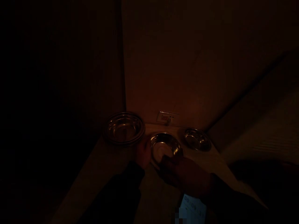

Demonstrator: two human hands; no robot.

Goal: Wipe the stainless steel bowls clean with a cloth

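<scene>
Dim counter (pixel 109 165) corner. Your left hand (pixel 143 154) clasps the left rim of the steel bowl (pixel 163 145). Your right hand (pixel 184 174) covers its near edge, grip too dark to tell. Probably light, rigid, slippery: hold the rim.

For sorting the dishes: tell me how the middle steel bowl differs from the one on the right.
The middle bowl has the left hand and right hand on its rim; the right bowl stands untouched. The middle bowl looks tilted toward the camera; the right bowl sits flat. Both are shiny steel.
</scene>
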